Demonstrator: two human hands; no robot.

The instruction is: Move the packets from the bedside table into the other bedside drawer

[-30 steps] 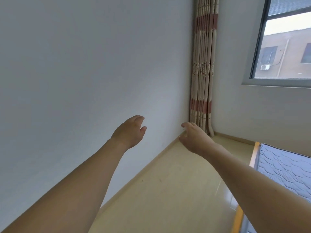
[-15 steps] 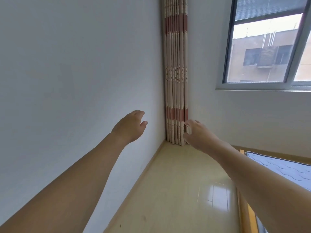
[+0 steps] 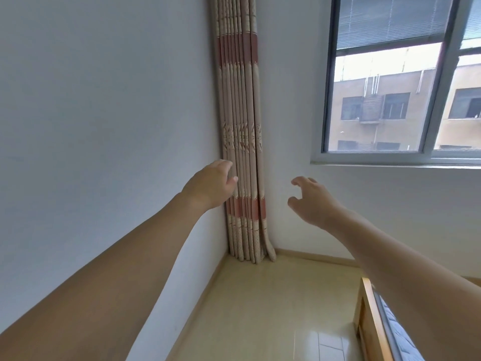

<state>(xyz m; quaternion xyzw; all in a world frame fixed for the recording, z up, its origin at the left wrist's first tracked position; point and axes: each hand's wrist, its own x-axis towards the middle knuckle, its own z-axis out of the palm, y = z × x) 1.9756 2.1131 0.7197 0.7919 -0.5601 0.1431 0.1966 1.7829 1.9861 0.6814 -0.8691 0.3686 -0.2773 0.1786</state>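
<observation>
Two bare arms reach forward into a room corner, left hand (image 3: 212, 182) on the left, right hand (image 3: 313, 198) to its right with a gap between them, both up in the air touching nothing. Straight behind that gap hangs a bunched curtain (image 3: 240, 131), tucked right in the corner where the left wall (image 3: 104, 113) meets the far wall (image 3: 390, 212), its bottom end down on the floor (image 3: 260, 308). The left hand overlaps the curtain's left edge from here. The window (image 3: 395, 82) sits in the far wall, up and to the right of the curtain, above the right hand. A bed (image 3: 382, 324) pokes in at the bottom right corner, under the right forearm.
</observation>
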